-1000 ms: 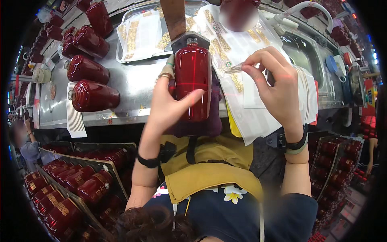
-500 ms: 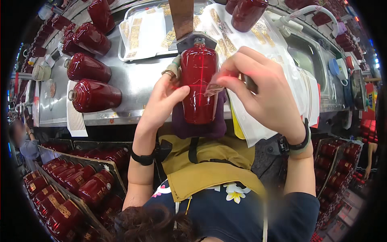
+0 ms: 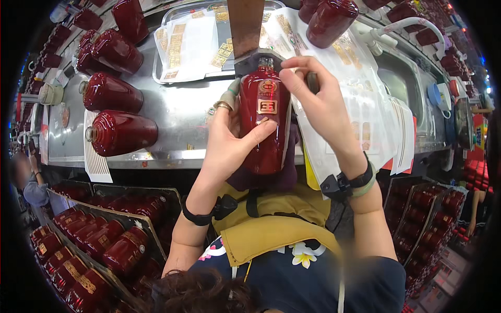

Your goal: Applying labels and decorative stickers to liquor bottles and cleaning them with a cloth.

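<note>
A dark red glass bottle [image 3: 271, 141] with a clear neck leans over the counter edge, a purple cloth [image 3: 293, 151] beneath it. On its front are a gold crest [image 3: 268, 87] and a square gold label [image 3: 267, 107]. Wrapped round the bottle's left side is my left hand [image 3: 229, 138]. Its thumb presses just under the square label, and its covered fingertips rest along the side. My right hand [image 3: 318, 96] is at the bottle's right shoulder, thumb and index finger apart. Something dark shows among its curled fingers, too hidden to name.
Several similar bottles [image 3: 125, 133] lie on the counter at left. A metal tray [image 3: 159, 73] holds gold sticker sheets [image 3: 175, 47]. White sheets [image 3: 334, 130] cover the right side, before a sink [image 3: 399, 78]. A brown post [image 3: 247, 31] stands behind the bottle. Crates of bottles [image 3: 125, 248] flank me.
The gold crest and square label now show on the bottle's front. My right hand has moved up toward the neck; its small sticker piece is out of sight. The left thumb reaches farther across.
</note>
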A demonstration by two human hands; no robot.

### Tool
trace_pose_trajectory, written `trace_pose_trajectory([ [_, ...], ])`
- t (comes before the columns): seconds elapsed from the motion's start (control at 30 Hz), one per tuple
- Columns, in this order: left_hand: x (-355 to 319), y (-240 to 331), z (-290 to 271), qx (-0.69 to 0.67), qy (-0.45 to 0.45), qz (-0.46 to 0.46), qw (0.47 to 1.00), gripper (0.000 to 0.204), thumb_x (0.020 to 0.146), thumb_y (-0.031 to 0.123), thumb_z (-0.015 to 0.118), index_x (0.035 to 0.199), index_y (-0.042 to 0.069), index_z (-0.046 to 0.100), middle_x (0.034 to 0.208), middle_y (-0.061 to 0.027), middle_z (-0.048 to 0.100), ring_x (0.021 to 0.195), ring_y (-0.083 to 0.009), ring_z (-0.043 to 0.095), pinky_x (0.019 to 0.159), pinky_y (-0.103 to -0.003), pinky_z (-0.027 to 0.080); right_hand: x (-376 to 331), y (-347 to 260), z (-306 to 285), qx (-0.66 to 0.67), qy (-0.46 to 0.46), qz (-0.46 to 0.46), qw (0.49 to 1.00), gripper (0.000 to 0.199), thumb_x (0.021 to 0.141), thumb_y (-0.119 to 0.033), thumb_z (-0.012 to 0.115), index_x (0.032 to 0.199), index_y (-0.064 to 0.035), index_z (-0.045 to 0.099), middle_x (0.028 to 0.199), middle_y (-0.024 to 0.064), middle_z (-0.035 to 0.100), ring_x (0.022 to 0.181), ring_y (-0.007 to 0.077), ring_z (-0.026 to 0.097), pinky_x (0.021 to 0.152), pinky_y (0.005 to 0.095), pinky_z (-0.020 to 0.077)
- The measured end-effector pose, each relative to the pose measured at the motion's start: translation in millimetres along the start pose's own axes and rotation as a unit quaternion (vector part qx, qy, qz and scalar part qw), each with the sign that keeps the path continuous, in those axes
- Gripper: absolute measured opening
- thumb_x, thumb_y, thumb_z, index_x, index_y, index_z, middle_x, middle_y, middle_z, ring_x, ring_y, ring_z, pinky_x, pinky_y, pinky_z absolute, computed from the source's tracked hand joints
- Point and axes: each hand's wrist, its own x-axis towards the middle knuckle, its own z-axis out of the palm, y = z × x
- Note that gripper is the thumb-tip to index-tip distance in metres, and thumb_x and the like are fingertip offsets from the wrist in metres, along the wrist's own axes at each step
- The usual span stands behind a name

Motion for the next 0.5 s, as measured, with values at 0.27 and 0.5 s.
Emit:
trace_pose_trajectory([
  [0.27, -2.6, 1.1, 6.7, -0.033, 0.008, -0.012, 0.999, 0.088, 0.090, 0.008, 0.083, 0.159, -0.005, 0.029, 0.148, -0.0172, 0.052, 0.133, -0.0222, 0.058, 0.112, -0.038, 0.050, -12.0, 13.6, 13.0, 0.074, 0.005, 0.075, 0.994, 0.047, 0.091, -0.029, 0.085, 0.122, 0.0010, 0.066, 0.084, -0.0065, 0.045, 0.075, 0.0042, 0.043, 0.064, 0.0207, 0.0390],
  [0.5, -3.4, 1.9, 6.9, -0.026, 0.007, -0.010, 1.000, 0.086, 0.091, 0.006, 0.082, 0.158, -0.004, 0.029, 0.147, -0.0169, 0.052, 0.132, -0.0221, 0.058, 0.111, -0.038, 0.050, -11.7, 10.3, 15.0, 0.079, 0.006, 0.098, 0.992, 0.048, 0.091, -0.030, 0.085, 0.122, 0.0007, 0.066, 0.087, -0.0045, 0.055, 0.077, 0.0048, 0.047, 0.067, 0.0212, 0.0414],
])
